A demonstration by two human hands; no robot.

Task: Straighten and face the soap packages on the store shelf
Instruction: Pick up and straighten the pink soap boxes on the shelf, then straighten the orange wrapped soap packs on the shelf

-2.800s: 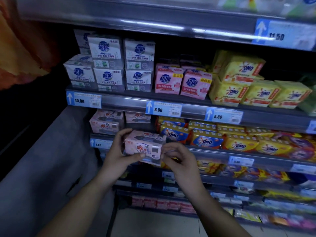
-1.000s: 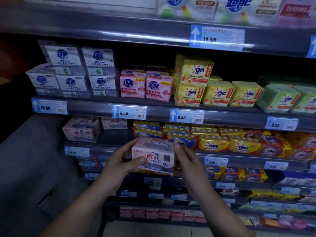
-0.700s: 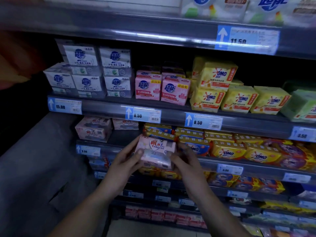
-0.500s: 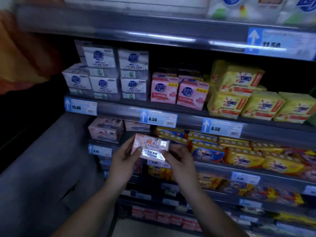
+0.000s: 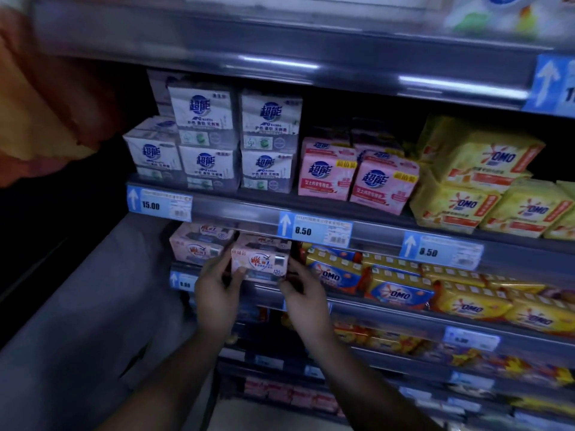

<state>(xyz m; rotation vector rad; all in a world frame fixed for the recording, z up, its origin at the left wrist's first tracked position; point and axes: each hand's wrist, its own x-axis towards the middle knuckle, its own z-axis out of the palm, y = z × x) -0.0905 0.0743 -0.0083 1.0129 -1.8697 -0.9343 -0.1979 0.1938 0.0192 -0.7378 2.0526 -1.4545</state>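
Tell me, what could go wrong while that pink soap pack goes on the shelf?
1. The left hand and right hand hold the pack by its ends, right at the shelf edge. If they let go too early, it might tip off.
2. The gap looks tight, so pushing in could knock the pink neighbour or the OMO bars crooked.

Dim store light, glare streaks on upper shelf rail [image 5: 280,62], motion-blurred edges, wide-angle bowing, murky lower left
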